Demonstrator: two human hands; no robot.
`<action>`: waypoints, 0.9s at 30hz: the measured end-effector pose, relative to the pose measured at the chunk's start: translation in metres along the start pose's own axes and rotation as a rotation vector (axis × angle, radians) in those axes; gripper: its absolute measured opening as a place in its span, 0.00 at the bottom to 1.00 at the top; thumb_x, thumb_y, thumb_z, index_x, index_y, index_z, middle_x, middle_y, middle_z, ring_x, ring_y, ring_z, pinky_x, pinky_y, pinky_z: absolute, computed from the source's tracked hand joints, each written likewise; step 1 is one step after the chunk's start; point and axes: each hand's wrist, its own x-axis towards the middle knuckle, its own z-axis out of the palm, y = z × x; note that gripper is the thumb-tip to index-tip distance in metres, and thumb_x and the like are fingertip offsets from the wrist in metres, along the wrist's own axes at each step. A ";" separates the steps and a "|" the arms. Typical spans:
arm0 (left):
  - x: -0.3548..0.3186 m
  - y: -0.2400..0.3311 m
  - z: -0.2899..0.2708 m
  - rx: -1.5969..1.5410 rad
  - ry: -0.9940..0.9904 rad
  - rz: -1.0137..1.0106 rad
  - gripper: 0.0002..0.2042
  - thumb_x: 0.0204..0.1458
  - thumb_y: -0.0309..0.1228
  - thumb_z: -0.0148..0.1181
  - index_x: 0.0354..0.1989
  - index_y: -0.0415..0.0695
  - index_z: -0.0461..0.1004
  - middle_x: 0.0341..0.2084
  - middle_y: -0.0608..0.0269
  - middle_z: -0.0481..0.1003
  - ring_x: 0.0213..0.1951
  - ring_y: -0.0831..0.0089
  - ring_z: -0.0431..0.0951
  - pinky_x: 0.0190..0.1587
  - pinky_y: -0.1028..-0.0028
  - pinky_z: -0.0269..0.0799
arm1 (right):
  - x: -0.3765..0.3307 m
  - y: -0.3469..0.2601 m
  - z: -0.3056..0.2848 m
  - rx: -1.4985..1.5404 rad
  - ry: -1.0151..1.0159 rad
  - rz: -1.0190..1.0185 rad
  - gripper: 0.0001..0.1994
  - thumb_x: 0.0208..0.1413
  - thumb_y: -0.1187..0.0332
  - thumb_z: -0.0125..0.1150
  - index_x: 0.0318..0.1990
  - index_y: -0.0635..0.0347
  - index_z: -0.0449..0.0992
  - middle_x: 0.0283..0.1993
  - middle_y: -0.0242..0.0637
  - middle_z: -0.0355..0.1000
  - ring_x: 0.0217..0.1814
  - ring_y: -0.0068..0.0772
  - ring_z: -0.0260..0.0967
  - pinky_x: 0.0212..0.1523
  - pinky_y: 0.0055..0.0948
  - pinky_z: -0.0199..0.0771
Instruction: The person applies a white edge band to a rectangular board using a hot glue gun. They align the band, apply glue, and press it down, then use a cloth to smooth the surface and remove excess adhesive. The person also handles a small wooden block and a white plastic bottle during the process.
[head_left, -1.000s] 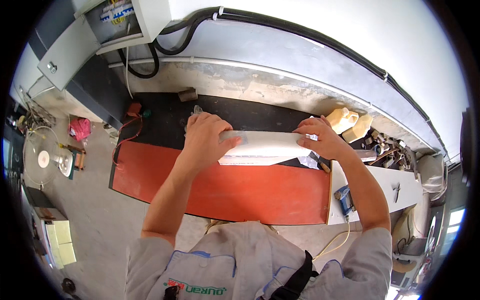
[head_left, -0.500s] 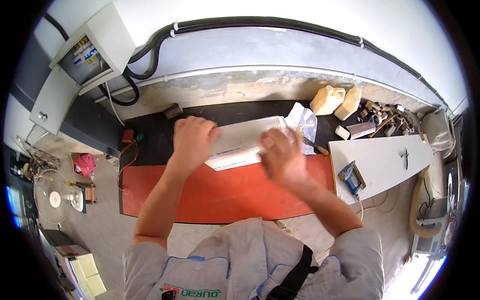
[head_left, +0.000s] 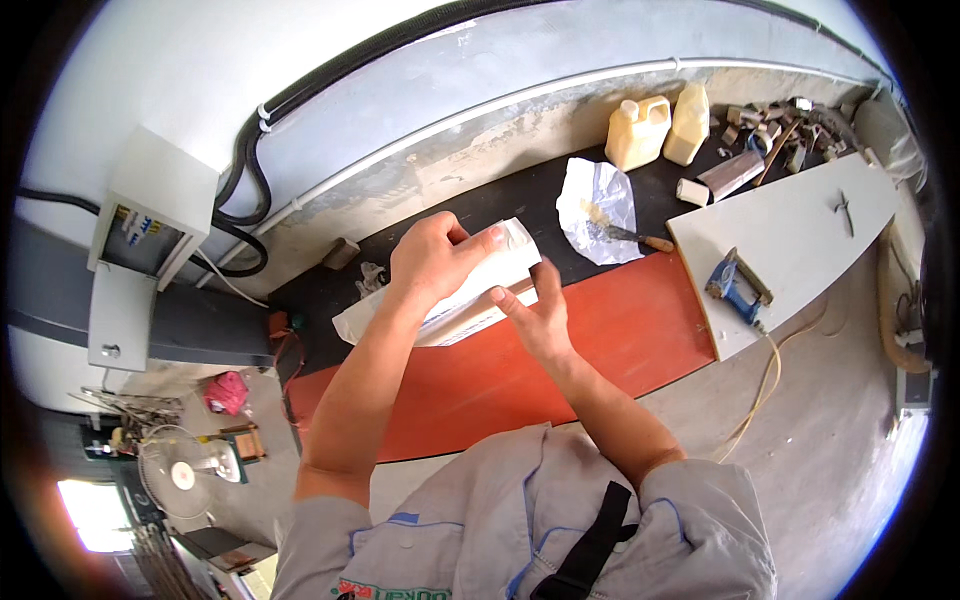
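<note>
A long white box (head_left: pixel 480 290) with printed marks on its side is held slanted over the bench. My left hand (head_left: pixel 432 262) lies across its top, the thumb pressed along the white surface near the right end and the fingers curled. At that right end my right hand (head_left: pixel 540 318) grips the box, thumb on the near side and fingers around the end, partly hidden. The bench has a black top (head_left: pixel 530 215) with a red panel (head_left: pixel 610 335) along its near side. Beyond the box's left part lies a bit of crumpled clear plastic (head_left: pixel 372 278).
A scraper (head_left: pixel 640 238) rests on a white plastic sheet (head_left: pixel 590 195). Farther right are two yellowish jugs (head_left: pixel 637 135), wood offcuts (head_left: pixel 745 130) and a white board (head_left: pixel 790 240) bearing a blue air tool (head_left: pixel 735 290) with a hose. A fan (head_left: pixel 182 475) stands at left.
The box has been turned so its right end points farther away. My hands have moved from above it to a grip at its right part. The view has swung round.
</note>
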 end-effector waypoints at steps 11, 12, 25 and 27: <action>0.001 0.000 0.012 -0.030 0.159 0.050 0.28 0.52 0.56 0.71 0.23 0.39 0.77 0.20 0.56 0.78 0.24 0.66 0.77 0.31 0.65 0.73 | 0.002 0.003 -0.005 -0.347 -0.054 0.028 0.49 0.51 0.35 0.72 0.64 0.73 0.68 0.62 0.55 0.72 0.68 0.56 0.65 0.70 0.52 0.60; -0.001 -0.004 0.013 -0.057 0.121 0.074 0.26 0.53 0.54 0.72 0.25 0.38 0.77 0.20 0.58 0.78 0.24 0.71 0.76 0.31 0.66 0.73 | 0.002 0.000 -0.005 -0.291 -0.068 0.084 0.52 0.51 0.31 0.70 0.65 0.74 0.67 0.64 0.56 0.71 0.69 0.56 0.65 0.72 0.51 0.58; 0.007 -0.009 -0.004 -0.330 -0.212 -0.015 0.18 0.55 0.43 0.74 0.32 0.37 0.80 0.28 0.62 0.79 0.31 0.78 0.75 0.34 0.73 0.72 | 0.003 -0.019 -0.004 -0.196 -0.076 0.169 0.46 0.50 0.36 0.74 0.62 0.71 0.71 0.55 0.52 0.76 0.66 0.54 0.66 0.71 0.50 0.59; 0.006 -0.014 -0.007 -0.384 -0.243 0.004 0.17 0.57 0.41 0.73 0.33 0.37 0.80 0.29 0.62 0.79 0.32 0.78 0.75 0.35 0.73 0.72 | 0.003 -0.028 -0.004 -0.135 -0.093 0.182 0.46 0.50 0.37 0.75 0.61 0.72 0.72 0.54 0.53 0.77 0.64 0.53 0.69 0.69 0.49 0.61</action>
